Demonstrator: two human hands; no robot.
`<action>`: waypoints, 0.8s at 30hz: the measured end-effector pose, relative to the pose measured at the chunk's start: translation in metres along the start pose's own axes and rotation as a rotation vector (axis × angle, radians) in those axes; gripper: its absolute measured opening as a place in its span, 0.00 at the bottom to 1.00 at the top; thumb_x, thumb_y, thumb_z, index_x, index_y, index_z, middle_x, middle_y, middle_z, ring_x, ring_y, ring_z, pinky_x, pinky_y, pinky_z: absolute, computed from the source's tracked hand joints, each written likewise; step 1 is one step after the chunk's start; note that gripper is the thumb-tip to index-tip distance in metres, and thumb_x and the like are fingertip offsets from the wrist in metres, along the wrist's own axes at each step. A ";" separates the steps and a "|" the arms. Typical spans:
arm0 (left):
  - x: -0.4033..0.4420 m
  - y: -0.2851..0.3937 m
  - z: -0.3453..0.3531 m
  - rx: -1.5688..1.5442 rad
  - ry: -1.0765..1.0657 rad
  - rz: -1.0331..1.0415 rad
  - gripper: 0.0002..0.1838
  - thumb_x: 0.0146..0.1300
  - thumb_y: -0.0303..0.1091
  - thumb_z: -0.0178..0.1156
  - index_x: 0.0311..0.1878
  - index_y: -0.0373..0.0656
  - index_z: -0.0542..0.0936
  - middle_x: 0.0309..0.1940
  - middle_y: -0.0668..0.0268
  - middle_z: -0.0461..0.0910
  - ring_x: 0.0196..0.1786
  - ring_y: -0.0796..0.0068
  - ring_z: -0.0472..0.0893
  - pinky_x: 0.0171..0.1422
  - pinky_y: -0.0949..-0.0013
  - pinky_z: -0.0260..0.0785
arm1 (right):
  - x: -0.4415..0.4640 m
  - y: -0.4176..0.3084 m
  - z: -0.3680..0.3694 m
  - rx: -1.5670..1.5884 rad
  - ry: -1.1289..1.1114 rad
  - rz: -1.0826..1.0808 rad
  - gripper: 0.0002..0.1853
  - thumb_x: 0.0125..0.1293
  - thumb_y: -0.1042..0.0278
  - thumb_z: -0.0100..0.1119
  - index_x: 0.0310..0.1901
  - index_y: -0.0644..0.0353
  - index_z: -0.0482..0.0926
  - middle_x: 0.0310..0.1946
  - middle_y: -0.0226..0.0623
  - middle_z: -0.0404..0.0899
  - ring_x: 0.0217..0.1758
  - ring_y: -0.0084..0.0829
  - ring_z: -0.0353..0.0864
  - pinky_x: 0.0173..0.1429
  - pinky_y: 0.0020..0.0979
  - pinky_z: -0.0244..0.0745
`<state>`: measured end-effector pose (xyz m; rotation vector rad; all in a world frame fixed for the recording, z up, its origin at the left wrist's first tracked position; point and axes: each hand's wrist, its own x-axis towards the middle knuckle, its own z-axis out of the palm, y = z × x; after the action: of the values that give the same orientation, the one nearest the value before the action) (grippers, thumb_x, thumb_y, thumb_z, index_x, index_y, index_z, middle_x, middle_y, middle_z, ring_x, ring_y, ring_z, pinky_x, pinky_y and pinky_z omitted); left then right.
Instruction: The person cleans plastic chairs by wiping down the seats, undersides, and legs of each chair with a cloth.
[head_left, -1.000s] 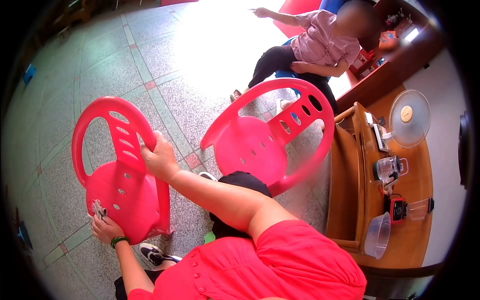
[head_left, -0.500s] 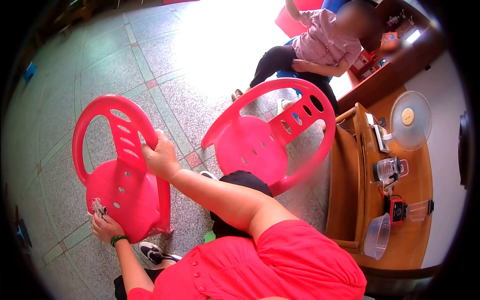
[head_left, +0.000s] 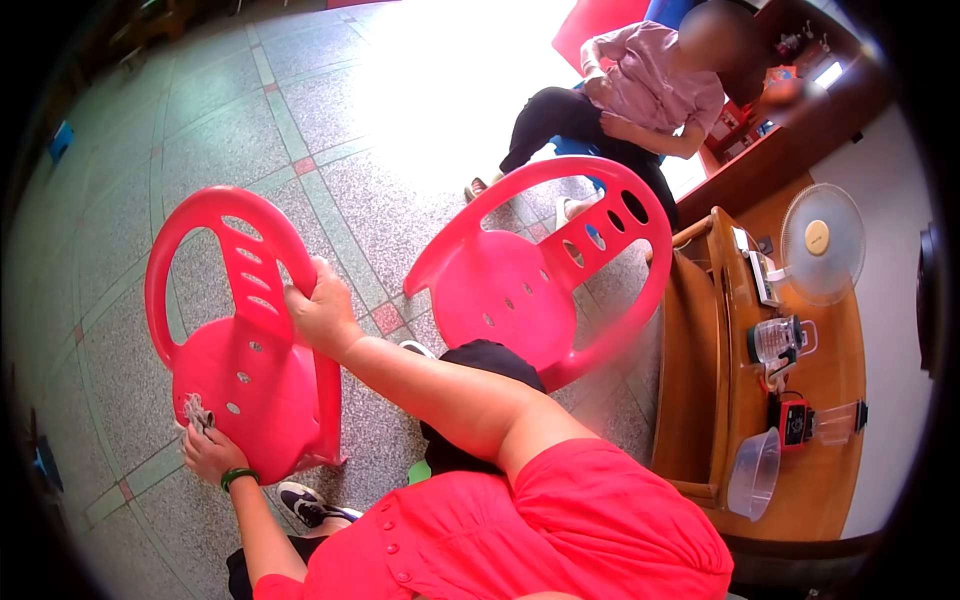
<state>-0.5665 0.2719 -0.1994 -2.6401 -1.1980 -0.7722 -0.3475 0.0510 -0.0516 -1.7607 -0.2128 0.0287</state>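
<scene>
My left hand (head_left: 210, 455), with a dark green bracelet at the wrist, is closed on a crumpled greyish-white rag (head_left: 197, 412). It presses the rag against the near left edge of a red plastic chair's seat (head_left: 262, 420). My right hand (head_left: 325, 312) grips the right side of that chair's curved arm and back rail (head_left: 283, 232), fingers wrapped round it. The chair stands in front of me, its slotted backrest on the far side. A second red plastic chair (head_left: 505, 300) stands to the right, touched by neither hand; my knee overlaps its near edge.
A person (head_left: 650, 95) sits beyond the second chair. Along the right, a wooden table (head_left: 840, 385) holds a fan (head_left: 818, 240), a glass jug (head_left: 775, 340), a red appliance (head_left: 796, 422) and a clear plastic tub (head_left: 755, 475). Speckled tile floor (head_left: 220, 130) stretches away to the left.
The seated person's raised arm has come down in front of their body. Both of my hands stay in nearly the same places on the chair, with the rag barely shifted.
</scene>
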 end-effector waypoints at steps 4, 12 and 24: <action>0.000 0.001 -0.001 0.006 -0.012 -0.014 0.19 0.62 0.37 0.51 0.54 0.43 0.75 0.52 0.57 0.76 0.52 0.53 0.74 0.58 0.54 0.65 | 0.000 0.003 0.002 0.015 0.014 -0.015 0.15 0.58 0.68 0.56 0.45 0.64 0.70 0.31 0.53 0.79 0.38 0.53 0.79 0.45 0.44 0.72; -0.001 0.001 -0.004 0.027 -0.024 -0.038 0.19 0.62 0.38 0.52 0.54 0.43 0.75 0.53 0.58 0.76 0.51 0.53 0.74 0.57 0.54 0.65 | 0.001 -0.001 0.001 0.022 0.016 -0.030 0.13 0.58 0.68 0.56 0.43 0.63 0.72 0.32 0.53 0.79 0.40 0.53 0.79 0.45 0.45 0.72; 0.058 0.026 -0.051 -0.539 -0.696 0.122 0.30 0.61 0.38 0.58 0.66 0.46 0.62 0.58 0.47 0.71 0.53 0.49 0.75 0.58 0.53 0.67 | 0.000 -0.005 -0.003 0.015 -0.028 0.065 0.16 0.57 0.66 0.57 0.45 0.63 0.70 0.37 0.56 0.79 0.44 0.55 0.78 0.49 0.47 0.72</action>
<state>-0.5355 0.2762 -0.1243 -3.5702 -1.0268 -0.1398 -0.3475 0.0486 -0.0463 -1.7531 -0.1752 0.1016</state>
